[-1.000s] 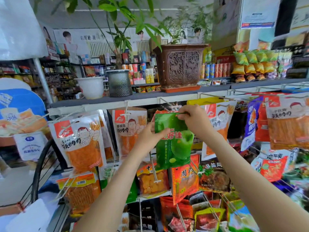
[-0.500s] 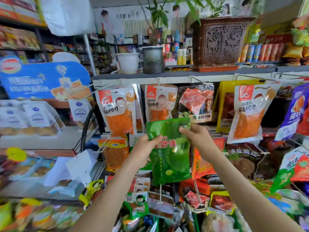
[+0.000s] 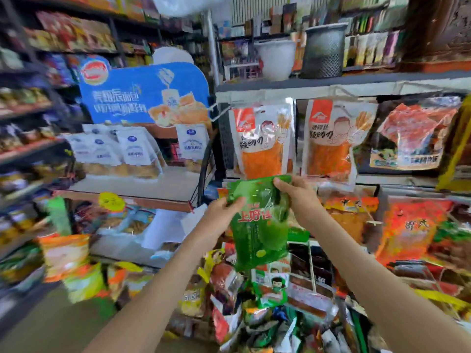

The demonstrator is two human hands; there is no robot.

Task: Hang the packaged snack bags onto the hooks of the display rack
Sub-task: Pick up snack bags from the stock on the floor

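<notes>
A green snack bag [image 3: 260, 233] with red lettering hangs between my hands in front of the display rack [image 3: 331, 85]. My left hand [image 3: 221, 212] pinches its left edge near the top. At the bag's top right corner my right hand [image 3: 298, 197] grips it. The bag sits below two orange-and-white snack bags [image 3: 262, 141] hanging from hooks on the rack's top row. A bare hook [image 3: 219, 112] sticks out at the rack's upper left. The picture is blurred by motion.
More hung bags fill the rack to the right, among them a red-and-orange one [image 3: 410, 225]. Loose packets are heaped in a pile [image 3: 267, 314] below the bag. A blue bread display stand [image 3: 142, 98] with white bags stands to the left. A white pot [image 3: 276, 59] sits on the rack's top shelf.
The green bag and both hands have come down from the top row of hooks to the middle of the rack. The view has swung left and down.
</notes>
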